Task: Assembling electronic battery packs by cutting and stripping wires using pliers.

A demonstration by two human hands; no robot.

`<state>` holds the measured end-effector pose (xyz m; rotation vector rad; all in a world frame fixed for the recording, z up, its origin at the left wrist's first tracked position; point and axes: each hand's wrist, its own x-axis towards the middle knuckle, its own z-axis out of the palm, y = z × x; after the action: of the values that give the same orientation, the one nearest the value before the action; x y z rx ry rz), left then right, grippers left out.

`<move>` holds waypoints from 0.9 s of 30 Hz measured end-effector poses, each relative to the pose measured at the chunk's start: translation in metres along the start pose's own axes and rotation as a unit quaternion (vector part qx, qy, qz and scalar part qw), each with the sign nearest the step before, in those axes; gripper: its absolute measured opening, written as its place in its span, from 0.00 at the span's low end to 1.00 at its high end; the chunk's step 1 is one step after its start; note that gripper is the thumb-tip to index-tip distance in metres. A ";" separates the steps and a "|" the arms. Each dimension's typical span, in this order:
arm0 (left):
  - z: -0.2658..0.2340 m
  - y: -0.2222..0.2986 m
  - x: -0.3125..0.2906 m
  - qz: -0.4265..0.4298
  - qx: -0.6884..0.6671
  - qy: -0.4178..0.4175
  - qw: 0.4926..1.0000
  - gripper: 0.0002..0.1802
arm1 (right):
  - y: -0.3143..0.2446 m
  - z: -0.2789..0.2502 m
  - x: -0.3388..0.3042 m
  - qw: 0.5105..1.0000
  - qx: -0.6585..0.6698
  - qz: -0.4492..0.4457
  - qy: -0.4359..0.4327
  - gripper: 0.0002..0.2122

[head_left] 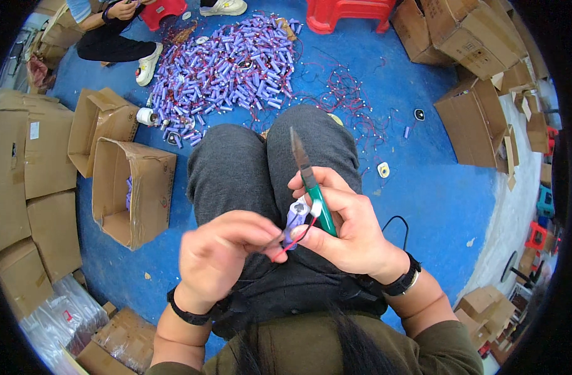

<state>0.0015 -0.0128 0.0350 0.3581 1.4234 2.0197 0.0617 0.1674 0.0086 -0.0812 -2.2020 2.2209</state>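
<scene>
My right hand [354, 228] is closed around a green-handled tool with a pointed metal blade [324, 215], its tip directed away from me over my knees. The same hand also grips a purple cylindrical battery cell [294, 220], with a white plug at its upper end. Red and black wires [303, 235] run from the plug across the cell. My left hand [220, 253], slightly blurred, has its fingers and thumb drawn together on these wires, beside the cell. Both hands are above my lap.
On the blue floor ahead lies a big heap of purple cells [226, 69], with loose wires [345, 94] to its right. Open cardboard boxes stand at left [133, 194] and right [473, 122]. Another person's hand [120, 10] shows at upper left, near red stools [348, 15].
</scene>
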 end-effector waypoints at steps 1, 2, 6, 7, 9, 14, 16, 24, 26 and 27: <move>-0.002 -0.001 -0.001 -0.031 -0.190 0.019 0.981 0.16 | -0.002 0.000 0.000 1.000 0.000 0.000 -0.001 0.13; -0.015 -0.012 -0.001 -0.052 -0.217 0.043 0.974 0.20 | -0.007 0.001 0.002 1.000 -0.011 -0.011 -0.014 0.13; -0.007 -0.033 0.004 -0.111 0.000 -0.004 0.994 0.17 | -0.003 0.001 0.004 0.994 -0.108 -0.016 0.003 0.13; -0.006 -0.032 0.006 -0.112 0.000 -0.003 0.994 0.17 | -0.003 0.001 0.003 0.980 -0.195 -0.034 0.030 0.13; -0.003 -0.028 0.011 -0.121 -0.025 -0.009 0.992 0.17 | -0.003 0.002 0.000 0.965 -0.252 -0.022 0.074 0.14; -0.006 -0.028 0.008 -0.023 -0.049 0.024 0.998 0.17 | -0.012 -0.021 -0.007 0.926 -0.363 -0.085 0.063 0.14; -0.003 -0.026 0.009 -0.019 -0.049 0.028 0.998 0.17 | -0.019 -0.028 -0.008 0.903 -0.418 -0.096 0.032 0.15; 0.003 -0.024 0.007 -0.008 -0.031 0.048 0.998 0.16 | -0.028 -0.026 -0.010 0.850 -0.512 -0.129 0.001 0.13; 0.003 -0.021 0.006 -0.012 -0.046 0.037 0.998 0.16 | -0.029 -0.027 -0.012 0.850 -0.509 -0.134 -0.002 0.13; 0.003 -0.020 0.006 -0.012 -0.046 0.038 0.998 0.16 | -0.029 -0.028 -0.012 0.850 -0.508 -0.139 -0.005 0.13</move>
<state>0.0056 -0.0021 0.0167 0.2268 1.3684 2.0904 0.0746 0.1947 0.0381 0.2252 -2.8655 0.7311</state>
